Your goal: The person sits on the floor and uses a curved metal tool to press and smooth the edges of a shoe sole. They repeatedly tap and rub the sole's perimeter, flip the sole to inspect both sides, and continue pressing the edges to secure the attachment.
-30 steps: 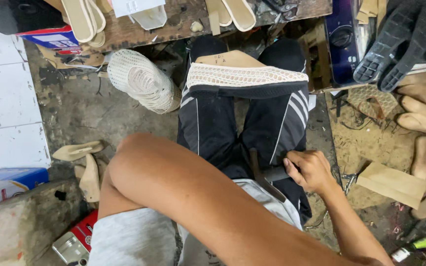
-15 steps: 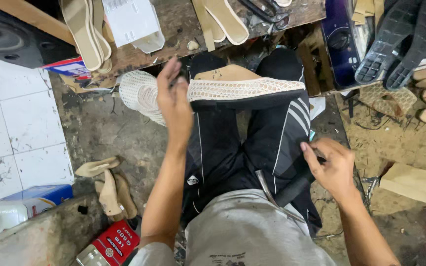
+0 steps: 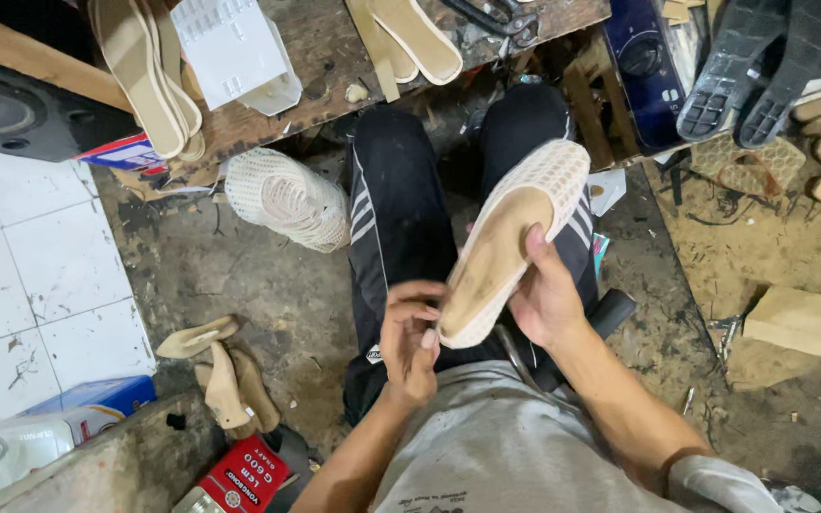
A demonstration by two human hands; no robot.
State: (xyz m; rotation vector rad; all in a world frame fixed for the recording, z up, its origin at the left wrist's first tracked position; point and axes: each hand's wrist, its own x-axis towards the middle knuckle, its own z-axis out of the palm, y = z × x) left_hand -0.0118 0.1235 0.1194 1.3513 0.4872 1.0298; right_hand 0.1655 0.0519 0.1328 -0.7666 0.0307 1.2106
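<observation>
A cream shoe sole with a tan insole face and a white textured rim is held over my lap, toe pointing away. My right hand grips it from underneath at the middle, thumb on the insole. My left hand pinches the heel end with its fingertips. Below are my black trousers with white stripes and my grey shirt. A dark tool handle lies by my right wrist on my thigh.
A roll of white mesh lies on the dirty floor to the left. Tan soles and a white box sit on the wooden bench ahead. Black treaded soles are at top right, a wood block at right, a red tin at bottom left.
The sole lay across my knees under my left hand. Now both hands hold it lifted and turned lengthwise; my right hand has left the tool by my thigh.
</observation>
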